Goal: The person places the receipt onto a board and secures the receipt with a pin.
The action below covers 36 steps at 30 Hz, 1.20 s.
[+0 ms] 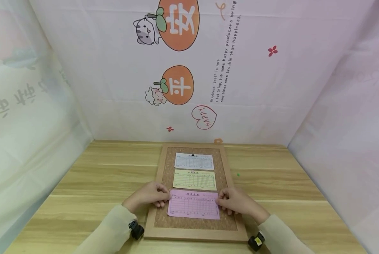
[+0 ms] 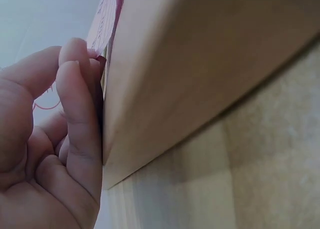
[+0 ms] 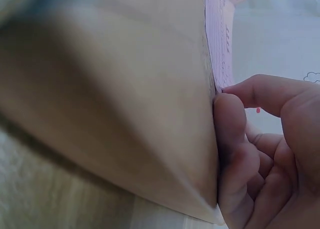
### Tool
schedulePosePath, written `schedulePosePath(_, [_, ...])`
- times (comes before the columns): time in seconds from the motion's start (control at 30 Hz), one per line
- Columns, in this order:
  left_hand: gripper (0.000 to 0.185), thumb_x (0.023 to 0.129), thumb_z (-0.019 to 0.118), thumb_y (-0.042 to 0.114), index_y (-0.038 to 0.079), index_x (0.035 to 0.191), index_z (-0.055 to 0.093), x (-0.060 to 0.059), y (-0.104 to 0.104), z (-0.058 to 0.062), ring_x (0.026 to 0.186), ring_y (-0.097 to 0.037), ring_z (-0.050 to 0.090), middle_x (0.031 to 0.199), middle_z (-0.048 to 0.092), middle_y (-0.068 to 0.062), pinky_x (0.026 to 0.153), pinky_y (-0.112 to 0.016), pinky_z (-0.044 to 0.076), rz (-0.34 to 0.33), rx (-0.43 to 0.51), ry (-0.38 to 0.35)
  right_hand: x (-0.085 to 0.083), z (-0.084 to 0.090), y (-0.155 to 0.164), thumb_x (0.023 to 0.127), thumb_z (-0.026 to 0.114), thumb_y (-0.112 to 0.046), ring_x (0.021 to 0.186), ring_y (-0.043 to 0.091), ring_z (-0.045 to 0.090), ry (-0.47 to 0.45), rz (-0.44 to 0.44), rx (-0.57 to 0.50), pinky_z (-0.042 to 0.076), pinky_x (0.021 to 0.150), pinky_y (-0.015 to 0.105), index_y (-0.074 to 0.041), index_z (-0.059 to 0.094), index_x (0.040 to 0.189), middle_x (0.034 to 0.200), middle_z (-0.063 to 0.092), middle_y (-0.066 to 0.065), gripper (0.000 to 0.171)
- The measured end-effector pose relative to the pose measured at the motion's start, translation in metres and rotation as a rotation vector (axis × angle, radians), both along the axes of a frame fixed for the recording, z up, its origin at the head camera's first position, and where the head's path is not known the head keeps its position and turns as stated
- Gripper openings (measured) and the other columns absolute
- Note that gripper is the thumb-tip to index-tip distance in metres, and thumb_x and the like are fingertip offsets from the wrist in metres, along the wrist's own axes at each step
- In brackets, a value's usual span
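A cork board (image 1: 225, 176) in a pale wooden frame lies flat on the wooden table (image 1: 106, 180), its long side running away from the person. Three printed slips sit on the cork in a column: a white slip (image 1: 194, 161) farthest away, a yellow slip (image 1: 194, 180) in the middle, and a pink slip (image 1: 193, 204) nearest the person, all three close together without clearly overlapping. The left hand (image 1: 151, 195) rests over the board's left frame rail and pinches the left edge of the pink slip between thumb and fingertips; the left wrist view shows the fingers (image 2: 80, 114) curled against the side of the frame (image 2: 200, 64) with the pink paper (image 2: 107, 16) rising just above them. The right hand (image 1: 235, 201) mirrors it on the right rail, thumb and fingers closed on the slip's right edge (the right wrist view shows the fingertips (image 3: 232, 114) meeting the pink paper (image 3: 220, 49) right at the frame's edge). The slip lies flat on the lower part of the cork, held at both short ends. A small green speck (image 1: 238, 174) sits on the table to the right of the board, well apart from either hand. Behind the table hangs a light cloth backdrop (image 1: 272, 88) printed with orange fruit, cartoon animals and a red heart.
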<state>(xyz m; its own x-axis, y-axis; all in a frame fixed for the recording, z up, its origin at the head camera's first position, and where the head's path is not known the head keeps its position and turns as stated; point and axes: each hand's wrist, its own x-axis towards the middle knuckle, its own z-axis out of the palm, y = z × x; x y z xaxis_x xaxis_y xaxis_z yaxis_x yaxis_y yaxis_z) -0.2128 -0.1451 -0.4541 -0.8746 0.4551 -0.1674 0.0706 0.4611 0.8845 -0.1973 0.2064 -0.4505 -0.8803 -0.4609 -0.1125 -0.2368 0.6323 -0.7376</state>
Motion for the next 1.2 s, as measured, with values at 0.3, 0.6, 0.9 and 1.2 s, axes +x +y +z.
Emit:
schedulePosePath(0.3, [0.010,0.091,0.074,0.013,0.003,0.090,0.073,0.0031,0.0017,-0.0015,0.056,-0.010,0.061,0.064,0.065,-0.003,0.053,-0.025,0.054,0.027,-0.015,0.019,-0.0008,0.0002,-0.0029,0.095,0.069,-0.023,0.048,0.011,0.056,0.016,-0.020,0.020,0.041,0.039,0.021,-0.013,0.064,0.080,0.065,0.060,-0.001,0.019])
schedulePosePath(0.6, [0.009,0.089,0.075,0.012,0.004,0.088,0.072,0.0037,0.0028,-0.0001,0.056,-0.010,0.061,0.065,0.065,-0.003,0.052,-0.024,0.053,0.022,-0.026,0.028,-0.0027,-0.0027,-0.0018,0.095,0.071,-0.024,0.047,0.011,0.056,0.012,-0.025,0.014,0.042,0.038,0.021,-0.013,0.064,0.080,0.065,0.060,-0.001,0.019])
schedulePosePath(0.9, [0.009,0.088,0.076,0.011,0.004,0.090,0.070,0.0015,0.0035,-0.0013,0.055,-0.010,0.061,0.067,0.065,-0.004,0.052,-0.023,0.053,0.026,-0.036,0.017,-0.0038,-0.0027,-0.0001,0.095,0.071,-0.023,0.046,0.011,0.056,0.006,-0.033,0.003,0.040,0.038,0.021,-0.013,0.065,0.081,0.064,0.060,-0.001,0.018])
schedulePosePath(1.2, [0.028,0.087,0.079,0.014,0.002,0.106,0.062,-0.0035,-0.0002,-0.0034,0.054,-0.014,0.062,0.069,0.065,-0.008,0.050,-0.027,0.053,0.013,0.001,0.002,-0.0037,-0.0028,-0.0006,0.094,0.072,-0.023,0.045,0.010,0.055,-0.002,-0.044,-0.006,0.040,0.037,0.021,-0.012,0.066,0.082,0.064,0.060,0.000,0.017])
